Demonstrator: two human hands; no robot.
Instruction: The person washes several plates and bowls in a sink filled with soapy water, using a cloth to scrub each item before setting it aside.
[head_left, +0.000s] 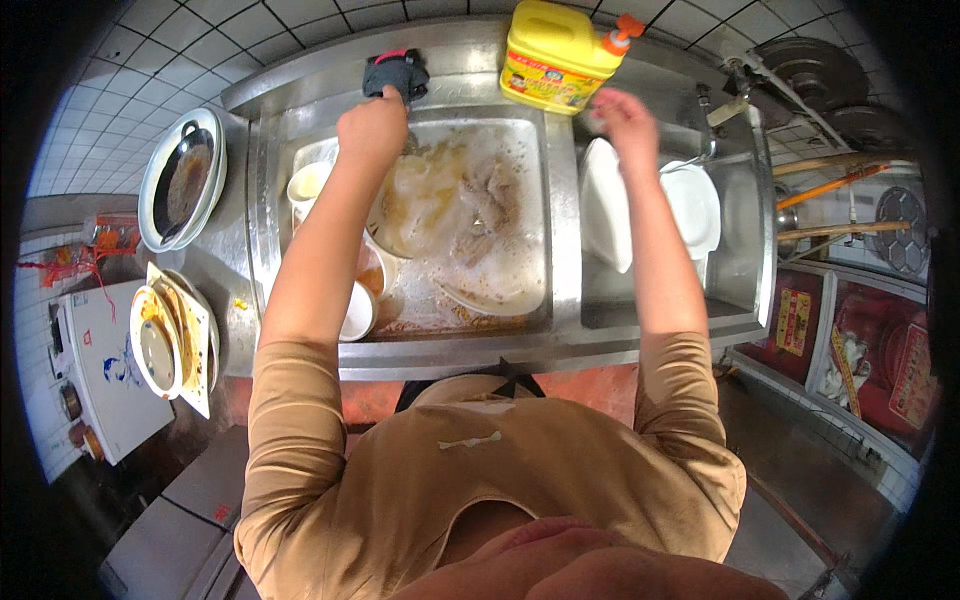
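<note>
My left hand (373, 131) is over the far left part of the left sink basin (529, 285). Its fingertips meet a dark grey cloth item (396, 75) with a pink edge on the back ledge; whether they grip it is hidden. My right hand (628, 133), slightly blurred, hovers above the right basin (611, 307), just beside a yellow detergent jug (555, 60) with an orange pump. Nothing shows in its fingers. Below it a white plate (606, 206) leans in that basin. Cloudy, greasy water (427, 195) with brown residue fills part of the left basin.
White cups (358, 311) and bowls crowd the left basin's left side. Another white dish (691, 210) stands in the right basin under the tap (705, 135). On the left counter are stacked soiled plates (196, 337) and an oval dish with a black pan (184, 180). Wooden handles (844, 229) project at right.
</note>
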